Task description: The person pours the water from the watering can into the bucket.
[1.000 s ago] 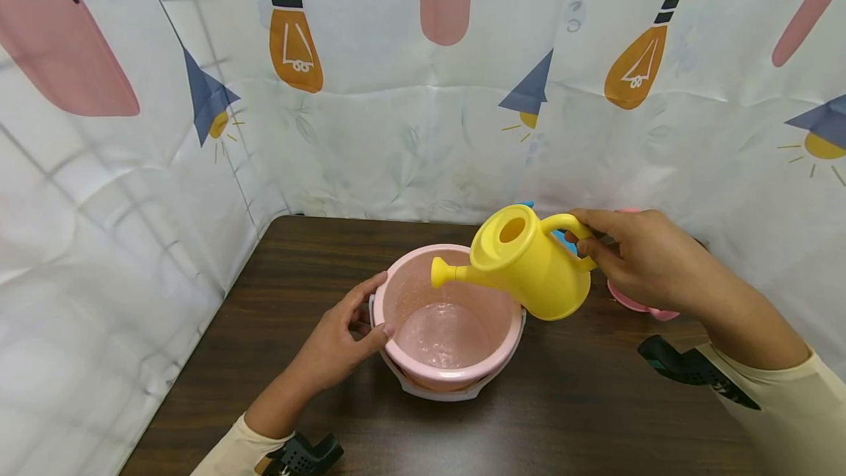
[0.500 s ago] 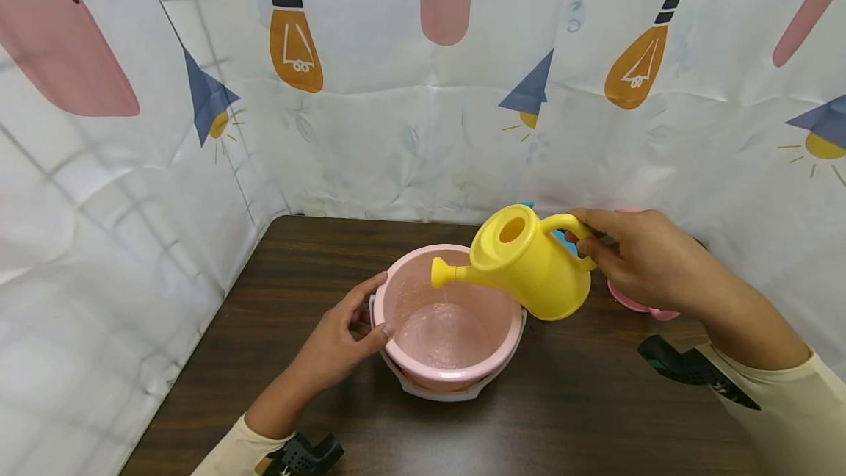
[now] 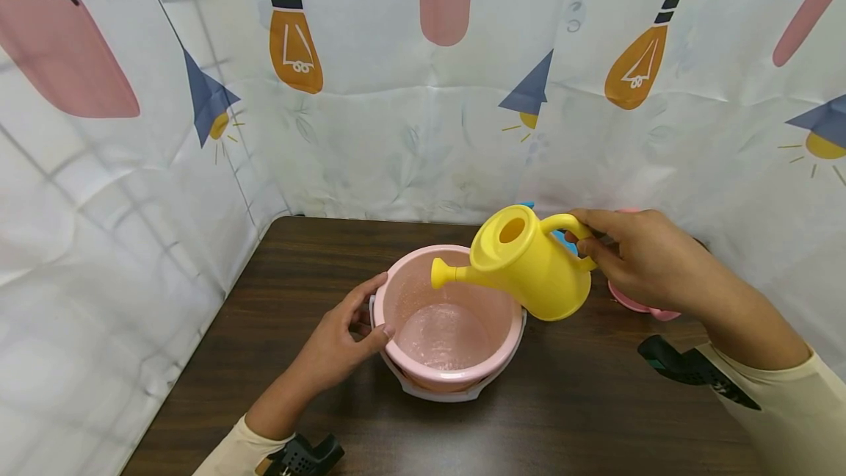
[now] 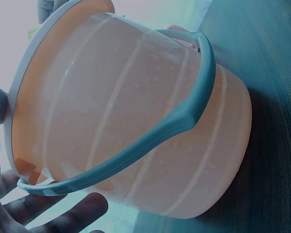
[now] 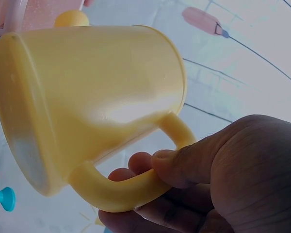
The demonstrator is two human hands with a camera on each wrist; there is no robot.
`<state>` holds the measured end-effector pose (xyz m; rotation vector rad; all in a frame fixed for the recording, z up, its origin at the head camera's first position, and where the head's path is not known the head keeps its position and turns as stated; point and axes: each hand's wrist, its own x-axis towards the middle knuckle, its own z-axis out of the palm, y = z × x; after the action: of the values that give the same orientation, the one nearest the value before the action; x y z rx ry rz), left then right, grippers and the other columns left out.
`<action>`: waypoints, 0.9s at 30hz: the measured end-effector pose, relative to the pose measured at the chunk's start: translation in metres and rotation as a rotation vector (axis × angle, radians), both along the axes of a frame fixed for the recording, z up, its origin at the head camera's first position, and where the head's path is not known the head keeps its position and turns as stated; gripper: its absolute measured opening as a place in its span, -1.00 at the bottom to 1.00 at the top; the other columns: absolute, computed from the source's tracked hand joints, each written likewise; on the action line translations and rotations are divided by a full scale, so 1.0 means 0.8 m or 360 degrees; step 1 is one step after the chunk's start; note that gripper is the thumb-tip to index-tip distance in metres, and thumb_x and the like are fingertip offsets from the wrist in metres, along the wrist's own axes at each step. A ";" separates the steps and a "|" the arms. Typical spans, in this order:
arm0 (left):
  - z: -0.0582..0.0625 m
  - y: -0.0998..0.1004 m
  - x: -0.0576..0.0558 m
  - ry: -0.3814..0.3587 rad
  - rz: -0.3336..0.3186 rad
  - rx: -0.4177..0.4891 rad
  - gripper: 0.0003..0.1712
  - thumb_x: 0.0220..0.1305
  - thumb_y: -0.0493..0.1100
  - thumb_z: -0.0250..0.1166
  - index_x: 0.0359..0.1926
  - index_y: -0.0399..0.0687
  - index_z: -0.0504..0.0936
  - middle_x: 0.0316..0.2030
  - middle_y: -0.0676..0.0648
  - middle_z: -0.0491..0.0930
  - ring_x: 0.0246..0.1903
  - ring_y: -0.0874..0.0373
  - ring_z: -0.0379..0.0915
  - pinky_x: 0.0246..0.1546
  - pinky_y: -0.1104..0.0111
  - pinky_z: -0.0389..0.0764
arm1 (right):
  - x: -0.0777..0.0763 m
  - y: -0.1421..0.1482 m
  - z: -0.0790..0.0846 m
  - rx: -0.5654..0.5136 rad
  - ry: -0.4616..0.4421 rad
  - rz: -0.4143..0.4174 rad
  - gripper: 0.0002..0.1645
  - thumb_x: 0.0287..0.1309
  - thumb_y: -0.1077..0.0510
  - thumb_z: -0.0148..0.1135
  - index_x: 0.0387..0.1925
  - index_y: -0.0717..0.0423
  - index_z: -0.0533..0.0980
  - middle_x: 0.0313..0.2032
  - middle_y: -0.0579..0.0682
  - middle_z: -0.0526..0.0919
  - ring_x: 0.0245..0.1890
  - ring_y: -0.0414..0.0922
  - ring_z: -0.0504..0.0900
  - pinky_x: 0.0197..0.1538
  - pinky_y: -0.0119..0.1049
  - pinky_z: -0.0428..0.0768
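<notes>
In the head view, a pink bucket (image 3: 456,374) stands on the table, with shallow, rippled water (image 3: 443,333) showing at its bottom. My left hand (image 3: 340,344) holds its left rim, thumb at the top and fingers along the outside. The left wrist view shows the bucket's ribbed side (image 4: 136,111) and its lowered carrying handle (image 4: 155,138) near those fingers. My right hand (image 3: 634,255) grips the handle of a yellow watering can (image 3: 542,270), tilted left with its spout over the bucket. The right wrist view shows thumb and fingers round the can's handle (image 5: 121,194).
Behind the right hand, partly hidden, are a pink item (image 3: 631,301) and a blue item (image 3: 563,239) on the table. A printed white curtain (image 3: 396,145) hangs along the back and left of the dark wooden table (image 3: 317,255).
Ripples and glints in the bucket's water have shifted. Both hands, the watering can and the bucket hold practically the same positions.
</notes>
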<state>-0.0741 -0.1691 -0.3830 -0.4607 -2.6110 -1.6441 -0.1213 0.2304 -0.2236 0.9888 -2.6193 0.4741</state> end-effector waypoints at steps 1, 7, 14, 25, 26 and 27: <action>0.000 0.000 0.000 0.0002 0.0000 -0.0001 -0.18 0.31 -0.02 0.38 0.53 0.21 0.29 0.02 -0.13 0.59 -0.18 0.06 0.61 -0.19 0.22 0.63 | 0.000 0.000 0.000 0.0000 0.0000 -0.0001 -0.64 0.18 0.34 0.44 0.01 0.04 0.65 -0.41 -0.28 0.59 -0.46 -0.30 0.49 -0.40 -0.34 0.52; 0.000 0.000 0.000 0.0005 0.0004 -0.0008 -0.18 0.31 -0.02 0.38 0.53 0.21 0.29 0.00 -0.12 0.59 -0.19 0.07 0.61 -0.20 0.22 0.63 | 0.000 0.000 0.001 0.0006 -0.0007 -0.0002 -0.64 0.18 0.33 0.43 0.01 0.04 0.65 -0.41 -0.28 0.60 -0.47 -0.30 0.49 -0.41 -0.35 0.51; 0.000 0.000 0.000 0.0007 0.0007 -0.0019 -0.18 0.30 -0.01 0.38 0.54 0.21 0.29 -0.03 -0.11 0.60 -0.19 0.08 0.61 -0.20 0.21 0.63 | 0.000 -0.001 0.002 0.0008 -0.0036 -0.0016 -0.65 0.21 0.32 0.42 0.02 0.04 0.64 -0.41 -0.27 0.62 -0.47 -0.30 0.51 -0.41 -0.34 0.51; 0.002 0.001 0.001 -0.0019 0.0008 -0.0013 -0.19 0.32 0.00 0.37 0.53 0.21 0.29 -0.01 -0.11 0.59 -0.18 0.06 0.60 -0.19 0.21 0.63 | 0.003 -0.002 0.004 0.0012 -0.0031 -0.0015 -0.63 0.21 0.35 0.39 0.03 0.00 0.64 -0.42 -0.24 0.63 -0.47 -0.31 0.53 -0.40 -0.33 0.55; 0.001 0.001 0.001 -0.0017 0.0007 -0.0011 -0.19 0.32 0.00 0.37 0.54 0.21 0.29 -0.02 -0.11 0.59 -0.18 0.06 0.60 -0.19 0.22 0.63 | 0.003 -0.002 0.004 0.0010 -0.0029 -0.0010 -0.63 0.21 0.35 0.39 0.03 0.00 0.64 -0.41 -0.24 0.63 -0.47 -0.31 0.52 -0.40 -0.33 0.54; 0.001 0.000 0.002 -0.0015 0.0004 -0.0009 -0.19 0.32 -0.01 0.37 0.54 0.20 0.29 -0.02 -0.11 0.59 -0.19 0.06 0.61 -0.20 0.23 0.63 | 0.003 -0.003 0.004 0.0011 -0.0020 -0.0008 -0.62 0.21 0.35 0.39 0.03 0.00 0.64 -0.42 -0.24 0.63 -0.48 -0.31 0.52 -0.40 -0.34 0.54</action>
<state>-0.0728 -0.1687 -0.3818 -0.4508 -2.6222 -1.6427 -0.1191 0.2284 -0.2206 0.9843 -2.6354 0.4722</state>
